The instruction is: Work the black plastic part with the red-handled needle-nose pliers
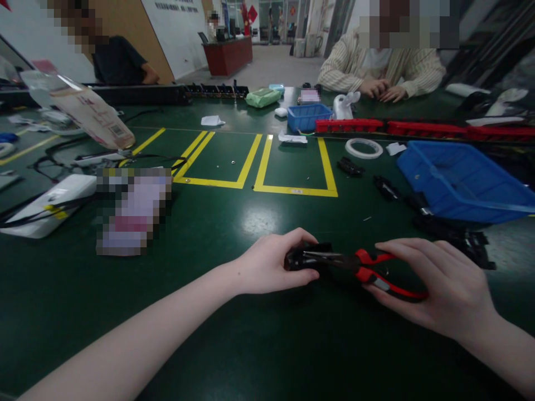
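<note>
My left hand (276,262) grips a small black plastic part (297,259) between thumb and fingers, just above the green table (200,312). Red-handled needle-nose pliers (365,267) are in my right hand (451,284), its fingers around the handles. The narrow jaws point left and overlap the black part; I cannot tell whether they pinch anything. Part of the black piece is hidden by my left fingers. Similar black parts (387,188) lie on the table beyond my right hand.
A blue bin (468,184) stands at the right, near a roll of white tape (363,148). Yellow tape (213,182) marks rectangles on the table. At left lie a phone (134,214), a white box (50,209) with black cables and a plastic bottle (90,114). A person (380,72) sits opposite.
</note>
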Motion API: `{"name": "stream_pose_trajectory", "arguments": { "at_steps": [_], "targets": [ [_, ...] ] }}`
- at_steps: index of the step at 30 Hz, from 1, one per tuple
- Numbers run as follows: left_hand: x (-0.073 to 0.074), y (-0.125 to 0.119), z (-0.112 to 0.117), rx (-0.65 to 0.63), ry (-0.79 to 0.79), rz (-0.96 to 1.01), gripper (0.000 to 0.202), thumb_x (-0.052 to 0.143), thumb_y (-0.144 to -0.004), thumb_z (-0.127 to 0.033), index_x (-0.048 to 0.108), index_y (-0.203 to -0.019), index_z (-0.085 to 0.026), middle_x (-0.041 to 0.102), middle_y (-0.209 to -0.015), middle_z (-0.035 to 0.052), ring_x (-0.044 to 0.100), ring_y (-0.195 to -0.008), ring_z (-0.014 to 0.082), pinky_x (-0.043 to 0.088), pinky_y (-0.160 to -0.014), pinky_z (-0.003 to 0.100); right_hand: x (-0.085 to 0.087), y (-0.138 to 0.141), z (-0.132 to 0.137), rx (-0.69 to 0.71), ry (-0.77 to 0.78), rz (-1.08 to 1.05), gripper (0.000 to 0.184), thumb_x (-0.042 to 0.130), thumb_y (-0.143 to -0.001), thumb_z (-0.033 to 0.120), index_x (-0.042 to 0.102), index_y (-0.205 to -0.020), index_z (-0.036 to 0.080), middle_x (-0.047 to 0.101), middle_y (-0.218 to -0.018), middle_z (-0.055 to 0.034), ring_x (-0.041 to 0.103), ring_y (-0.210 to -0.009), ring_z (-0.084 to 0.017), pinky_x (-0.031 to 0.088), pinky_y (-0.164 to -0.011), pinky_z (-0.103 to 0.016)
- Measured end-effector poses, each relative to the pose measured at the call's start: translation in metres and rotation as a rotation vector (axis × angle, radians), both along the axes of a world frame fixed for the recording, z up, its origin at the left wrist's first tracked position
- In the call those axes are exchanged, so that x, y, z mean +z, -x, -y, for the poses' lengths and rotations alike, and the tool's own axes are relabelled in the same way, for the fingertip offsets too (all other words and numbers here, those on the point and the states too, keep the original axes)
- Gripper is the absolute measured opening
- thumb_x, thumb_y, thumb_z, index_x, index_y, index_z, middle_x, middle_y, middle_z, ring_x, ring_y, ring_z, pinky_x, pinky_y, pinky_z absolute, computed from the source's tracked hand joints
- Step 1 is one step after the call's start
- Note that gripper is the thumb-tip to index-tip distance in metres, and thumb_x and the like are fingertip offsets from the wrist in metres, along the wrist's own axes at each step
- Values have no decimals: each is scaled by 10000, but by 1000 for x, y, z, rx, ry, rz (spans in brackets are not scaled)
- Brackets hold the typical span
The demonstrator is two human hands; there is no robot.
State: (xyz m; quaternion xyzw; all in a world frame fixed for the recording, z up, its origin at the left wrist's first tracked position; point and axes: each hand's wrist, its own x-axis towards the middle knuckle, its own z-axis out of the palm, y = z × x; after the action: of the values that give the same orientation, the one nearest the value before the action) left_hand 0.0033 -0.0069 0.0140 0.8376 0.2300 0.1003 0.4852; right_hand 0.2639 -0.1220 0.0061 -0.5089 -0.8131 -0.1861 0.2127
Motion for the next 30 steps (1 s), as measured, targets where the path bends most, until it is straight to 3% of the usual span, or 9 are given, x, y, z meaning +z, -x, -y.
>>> {"name": "stream_pose_trajectory", "arguments": {
  "at_steps": [4, 9, 12, 20, 26, 30],
  "targets": [
    [5, 0, 0, -31, 4, -27, 394, 653, -836, -310, 466, -1164, -201, 659, -1006, 24, 629, -824, 161, 484, -716, 288, 1, 1, 1, 11, 22, -24, 443, 668, -762, 326, 535, -1167, 204, 669, -976, -98, 636, -826, -277, 479, -654, -424],
    [7, -2, 0, -77, -40, -98, 569, 672, -814, -352, 399, -1292, -208, 676, -973, 29, 639, -766, 180, 478, -705, 307, 1, 4, -1, 33, 16, 3, 379, 660, -774, 326, 550, -1111, 194, 676, -943, -100, 636, -813, -268, 461, -721, -443],
    [6, -1, 0, -86, -84, -74, 605, 689, -804, -350, 409, -1327, -229, 668, -1033, 25, 638, -831, 183, 467, -733, 294, 0, 5, -1, 37, -6, 31, 352, 638, -797, 346, 544, -1086, 169, 675, -918, -103, 629, -811, -257, 446, -765, -454],
    [6, 0, -4, -173, -149, -62, 739, 742, -752, -412, 368, -1370, -256, 663, -939, 5, 617, -735, 168, 423, -649, 258, -1, 5, -2, 55, -12, 6, 408, 651, -775, 368, 547, -1120, 178, 677, -928, -101, 636, -845, -269, 446, -796, -479],
    [10, 2, -6, -210, -55, -133, 765, 731, -759, -329, 306, -1390, -253, 664, -944, 21, 626, -697, 166, 439, -610, 256, -1, 5, -1, 48, 30, -44, 501, 687, -743, 361, 523, -1199, 232, 679, -957, -85, 646, -859, -288, 457, -824, -507],
    [6, 4, -6, -159, 24, -96, 734, 747, -750, -304, 327, -1351, -262, 659, -924, 4, 631, -709, 158, 456, -617, 254, -1, 5, 0, 48, 48, -112, 567, 685, -746, 350, 484, -1271, 276, 676, -975, -71, 644, -872, -299, 453, -858, -541]
  ]
}}
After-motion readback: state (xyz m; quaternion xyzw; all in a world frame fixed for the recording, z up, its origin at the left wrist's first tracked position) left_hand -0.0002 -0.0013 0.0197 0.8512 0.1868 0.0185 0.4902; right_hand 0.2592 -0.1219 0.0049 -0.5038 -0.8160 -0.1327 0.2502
